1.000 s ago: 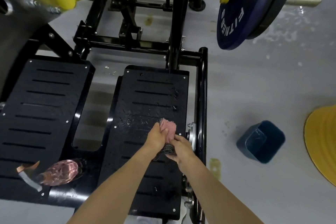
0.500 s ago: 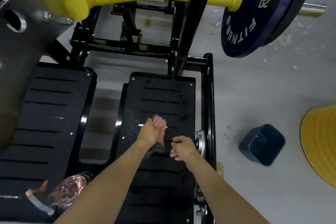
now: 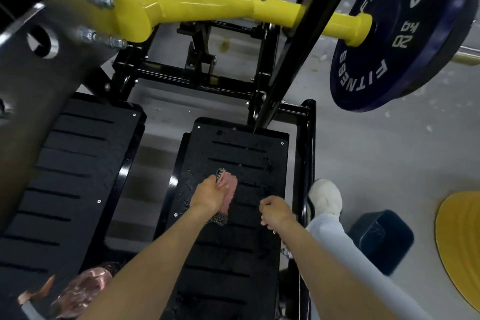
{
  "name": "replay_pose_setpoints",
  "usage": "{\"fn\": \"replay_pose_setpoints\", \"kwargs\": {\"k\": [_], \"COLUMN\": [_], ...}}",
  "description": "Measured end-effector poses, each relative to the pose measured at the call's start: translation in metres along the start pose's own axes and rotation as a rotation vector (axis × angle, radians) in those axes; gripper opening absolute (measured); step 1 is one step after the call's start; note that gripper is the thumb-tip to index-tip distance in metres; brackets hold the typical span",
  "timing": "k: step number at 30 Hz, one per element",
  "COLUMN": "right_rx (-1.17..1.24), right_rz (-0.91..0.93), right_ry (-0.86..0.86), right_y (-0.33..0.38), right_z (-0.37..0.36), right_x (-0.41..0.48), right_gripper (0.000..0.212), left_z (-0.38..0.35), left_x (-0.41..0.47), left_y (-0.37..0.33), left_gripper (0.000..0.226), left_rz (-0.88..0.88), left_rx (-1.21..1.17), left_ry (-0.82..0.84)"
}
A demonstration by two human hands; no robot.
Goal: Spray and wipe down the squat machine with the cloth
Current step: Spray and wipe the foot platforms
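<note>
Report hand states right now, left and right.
Left hand: closed, holding the cloth.
Right hand: closed, fingers curled, holding nothing visible.

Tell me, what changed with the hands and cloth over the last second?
The right hand let go of the pink mesh-backed cloth and drew away rightward, fingers curled. The left hand still grips it on the black slotted footplate; the pink spray bottle stayed put.
</note>
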State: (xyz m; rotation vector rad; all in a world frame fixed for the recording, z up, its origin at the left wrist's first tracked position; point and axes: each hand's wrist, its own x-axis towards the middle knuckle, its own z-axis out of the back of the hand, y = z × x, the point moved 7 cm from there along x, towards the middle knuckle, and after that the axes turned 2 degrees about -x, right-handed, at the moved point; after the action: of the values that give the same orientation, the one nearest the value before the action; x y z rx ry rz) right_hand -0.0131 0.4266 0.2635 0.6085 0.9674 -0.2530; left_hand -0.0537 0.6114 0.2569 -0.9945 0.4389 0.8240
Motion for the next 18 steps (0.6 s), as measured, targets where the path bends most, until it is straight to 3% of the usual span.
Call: {"fn": "replay_pose_setpoints", "kwargs": {"k": [7,11,15,18], "right_rx": [-0.100,-0.187,-0.395,-0.493], "right_rz": [0.089,0.116,0.189,0.192], "right_ry": [-0.011,-0.056,-0.096,-0.137], "right_y": [0.041,0.058,0.064,0.051], "right_z": [0.012,0.028,0.045,0.057], "right_x": [0.067,0.107,0.139,0.153], "right_gripper": [0.027,0.014,0.043,0.053], "left_z": [0.002,0.011,0.037,0.053], "left_x": [0.062,0.102,0.146,0.165], "left_y": [-0.012,-0.024,-0.034,-0.040], "left_gripper": [0.017,0.018,0.034,0.027], "left_rz": [0.013,-0.018,-0.013,-0.055], "left_rx": [0.012,0.097,0.295,0.435], "left_ry": [-0.038,-0.127,-0.306,-0.409]}}
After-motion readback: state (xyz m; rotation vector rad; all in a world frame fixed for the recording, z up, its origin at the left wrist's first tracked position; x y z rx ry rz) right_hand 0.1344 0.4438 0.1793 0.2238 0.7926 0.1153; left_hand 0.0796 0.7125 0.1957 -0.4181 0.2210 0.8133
